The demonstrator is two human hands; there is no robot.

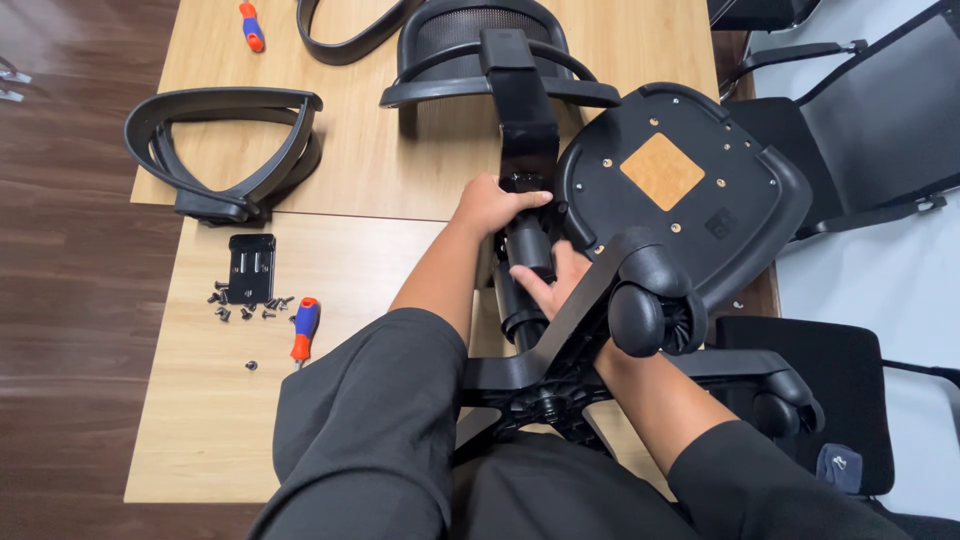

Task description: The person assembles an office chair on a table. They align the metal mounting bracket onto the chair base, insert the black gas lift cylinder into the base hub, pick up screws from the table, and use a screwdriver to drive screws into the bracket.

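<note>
Light wooden tables (350,170) on dark plank floor (60,280).

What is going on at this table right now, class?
A person is working on an upturned office chair laid across a wooden table. The left hand grips the black bracket where the backrest meets the seat underside; the right hand holds the black gas cylinder. Two armrests, a metal plate, loose screws and two screwdrivers lie aside.
</note>
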